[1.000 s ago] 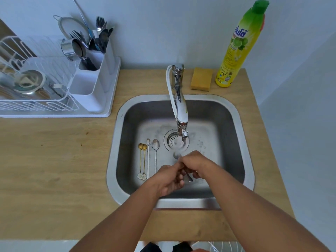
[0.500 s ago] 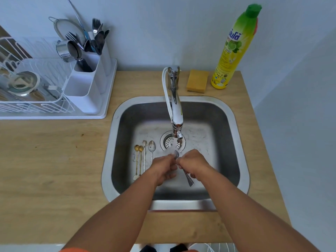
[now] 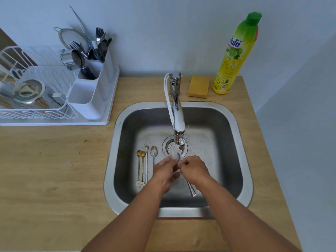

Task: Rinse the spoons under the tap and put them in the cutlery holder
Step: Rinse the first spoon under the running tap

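Note:
A silver spoon [image 3: 191,190] is held over the steel sink [image 3: 243,160], its bowl under the tap [image 3: 179,122] where water runs, its handle sticking out below my right hand [image 3: 194,169], which grips it. My left hand [image 3: 164,170] touches the spoon's bowl with its fingertips. On the sink floor to the left lie two gold spoons [image 3: 141,166], a thin silver spoon [image 3: 146,160] and a silver teaspoon [image 3: 154,153], side by side. The white cutlery holder [image 3: 91,91] stands on the drying rack at the far left, with forks and spoons in its rear compartments.
A white dish rack [image 3: 36,99] with metal bowls and a strainer sits on the wooden counter [image 3: 54,170] at the left. A yellow sponge [image 3: 198,86] and a green-yellow detergent bottle [image 3: 234,57] stand behind the sink. The drain [image 3: 171,146] lies below the tap.
Both hands with the spoon have moved up toward the tap, so the spoon's bowl now sits in the water stream. The spoons on the sink floor have not moved.

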Tool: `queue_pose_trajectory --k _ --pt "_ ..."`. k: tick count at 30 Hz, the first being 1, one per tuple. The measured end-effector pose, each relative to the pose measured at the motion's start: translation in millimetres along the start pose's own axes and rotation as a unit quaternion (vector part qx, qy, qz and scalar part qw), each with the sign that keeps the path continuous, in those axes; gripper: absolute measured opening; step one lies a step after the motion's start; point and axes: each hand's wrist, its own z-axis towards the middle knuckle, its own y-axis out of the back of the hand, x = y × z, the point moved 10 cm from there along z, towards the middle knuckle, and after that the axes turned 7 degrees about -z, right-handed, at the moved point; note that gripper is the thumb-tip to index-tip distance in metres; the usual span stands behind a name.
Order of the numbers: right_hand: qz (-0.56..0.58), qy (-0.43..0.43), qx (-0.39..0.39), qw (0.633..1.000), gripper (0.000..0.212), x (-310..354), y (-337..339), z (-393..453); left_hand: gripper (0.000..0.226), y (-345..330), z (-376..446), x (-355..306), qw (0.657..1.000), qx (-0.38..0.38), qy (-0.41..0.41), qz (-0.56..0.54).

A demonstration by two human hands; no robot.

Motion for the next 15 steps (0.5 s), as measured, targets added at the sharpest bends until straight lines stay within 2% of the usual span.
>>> queue_pose_trajectory --k 3,7,10,15 --pt "-0.003 0.011 0.008 1.000 0.021 -1.0 -7.0 -2.8 0.026 0.2 0.3 0.6 1.000 0.012 -0.001 0.010" --pt "0.007 0.028 0.010 1.000 0.023 -3.3 -14.5 -8.8 0.021 5.3 3.1 -6.8 0.999 -0.032 -0.027 0.032" --pt "0.015 0.026 -0.003 1.000 0.024 -5.4 -12.2 -8.3 0.030 2.6 1.6 -16.9 0.996 -0.054 -0.050 0.046" --pt "0.034 0.038 -0.005 0.999 0.024 -5.0 -5.7 -2.6 0.025 3.1 -3.1 -17.6 0.998 -0.033 -0.053 0.033"
